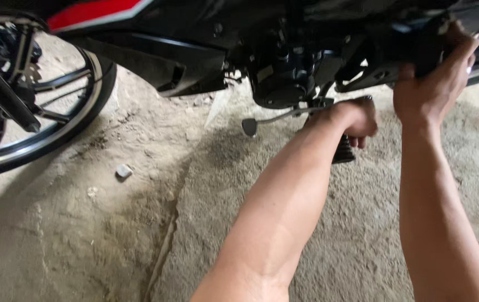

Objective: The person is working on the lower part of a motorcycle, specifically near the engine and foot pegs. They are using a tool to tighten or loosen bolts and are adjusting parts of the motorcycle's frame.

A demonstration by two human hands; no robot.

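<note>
A black motorcycle [284, 50] with a red stripe stands above rough concrete ground, seen from the side and low. My left hand [357, 120] is closed around a black ribbed rubber footpeg [343, 152] below the engine, next to a thin metal lever with a flat pad [249, 126]. My right hand [432, 84] reaches up further right and grips a black part of the bike's underside [418, 53]; what lies under its fingers is dark and hard to make out.
A black spoked wheel with tyre [55, 120] stands at the left. A small pale stone [123, 170] lies on the concrete [139, 235], and a crack runs down the ground near the middle.
</note>
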